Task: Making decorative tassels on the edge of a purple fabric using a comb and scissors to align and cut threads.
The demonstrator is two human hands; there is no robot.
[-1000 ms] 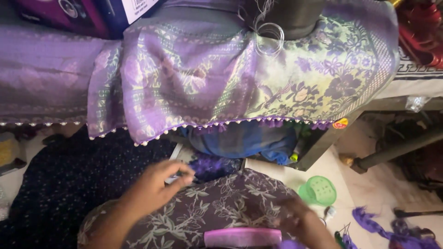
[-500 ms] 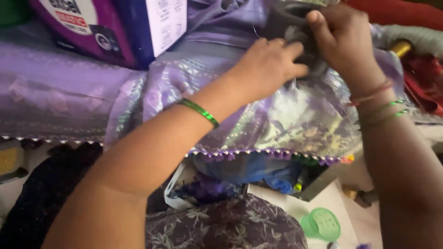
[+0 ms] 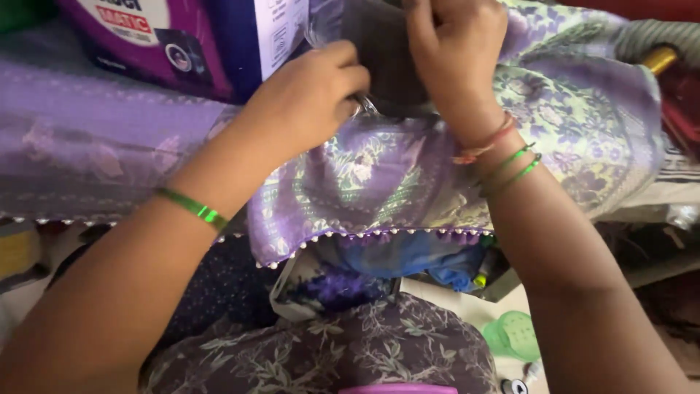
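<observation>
1. Noted purple patterned cloth (image 3: pixel 379 175) with beaded edge, draped across the surface from left to right.
2. Noted purple and blue carton (image 3: pixel 211 44) at far left, resting on the cloth.
3. Observed dark object (image 3: pixel 390 69) at far centre, standing on the cloth between both hands.
4. Found left hand (image 3: pixel 306 98) curled shut at the object's left side; what it gripped could not be told.
5. Found right hand (image 3: pixel 456 47) closed on the object's top.
6. Logged green lid (image 3: pixel 514 335) near right, on the floor.

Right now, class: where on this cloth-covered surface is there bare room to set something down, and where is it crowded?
Free: the purple cloth left of the left hand, below the carton. Crowded: the centre, where both hands, right hand included, work at a dark object.
</observation>
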